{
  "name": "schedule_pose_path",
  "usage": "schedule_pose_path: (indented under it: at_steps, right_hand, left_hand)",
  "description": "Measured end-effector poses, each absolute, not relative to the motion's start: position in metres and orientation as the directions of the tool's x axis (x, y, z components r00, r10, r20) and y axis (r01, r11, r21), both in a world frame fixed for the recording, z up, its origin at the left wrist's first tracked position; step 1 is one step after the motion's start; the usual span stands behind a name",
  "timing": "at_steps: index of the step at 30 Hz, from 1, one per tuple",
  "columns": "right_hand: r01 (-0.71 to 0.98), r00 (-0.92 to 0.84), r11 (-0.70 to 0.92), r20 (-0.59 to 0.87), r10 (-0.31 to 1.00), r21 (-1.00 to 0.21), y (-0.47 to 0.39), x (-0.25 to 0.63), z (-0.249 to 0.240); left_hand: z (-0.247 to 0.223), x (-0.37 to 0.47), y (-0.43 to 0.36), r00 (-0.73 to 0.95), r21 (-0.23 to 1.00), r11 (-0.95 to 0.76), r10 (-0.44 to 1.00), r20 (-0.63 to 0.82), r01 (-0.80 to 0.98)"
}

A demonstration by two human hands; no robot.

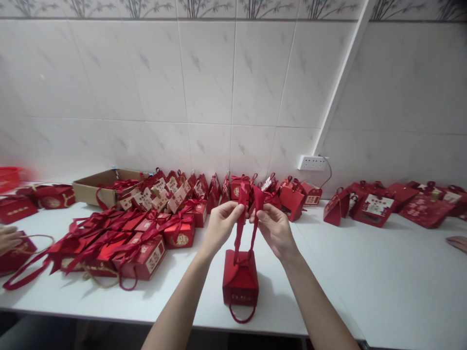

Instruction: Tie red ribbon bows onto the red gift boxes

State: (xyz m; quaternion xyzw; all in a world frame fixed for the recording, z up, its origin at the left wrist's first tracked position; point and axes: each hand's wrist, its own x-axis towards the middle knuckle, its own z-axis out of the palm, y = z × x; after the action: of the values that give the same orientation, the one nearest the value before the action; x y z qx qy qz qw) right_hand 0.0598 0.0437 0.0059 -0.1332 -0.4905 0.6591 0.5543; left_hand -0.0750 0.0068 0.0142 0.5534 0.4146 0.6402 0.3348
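In front of me a small red gift box [240,282] stands on the white table, with gold lettering low on its near side. A red cord handle [242,320] loops down from its near side. From its top rise two strands of dark red ribbon [239,233]. My left hand [224,221] pinches one strand, and my right hand [274,226] pinches the other. Both hands are above the box, a short way apart, with the ribbon held up between them and the box.
Several ribboned red boxes [140,253] cluster on the left, near a cardboard box [91,192]. More red boxes [374,209] line the wall. At the far left another person's hand [9,239] touches a red box. A power strip [312,163] is on the tiled wall.
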Motion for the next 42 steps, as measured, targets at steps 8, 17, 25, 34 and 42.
schedule_pose_path:
  at_steps: [8,17,25,34,42]
  right_hand:
    - [-0.594,-0.399,0.104,0.405,0.823,-0.798,0.044,0.06,0.005]
    - [-0.466,-0.33,0.365,0.541,0.773,-0.806,0.045,0.057,0.002]
    - [-0.347,-0.213,0.425,0.511,0.832,-0.836,0.037,0.06,0.01]
    - [-0.218,-0.195,0.658,0.693,0.694,-0.72,0.03,0.067,0.005]
    - [0.046,-0.312,0.857,0.807,0.501,-0.514,0.021,0.075,-0.007]
  left_hand:
    - [0.018,-0.069,0.003,-0.141,0.907,-0.409,0.908,0.394,-0.099]
    - [0.025,-0.065,-0.004,-0.077,0.911,-0.412,0.909,0.41,-0.014]
    - [0.025,-0.073,-0.014,0.102,0.913,-0.407,0.91,0.402,0.036]
    - [0.019,-0.07,-0.003,-0.127,0.94,-0.339,0.935,0.332,-0.035]
    - [0.013,-0.08,0.0,-0.208,0.938,-0.345,0.915,0.346,0.041]
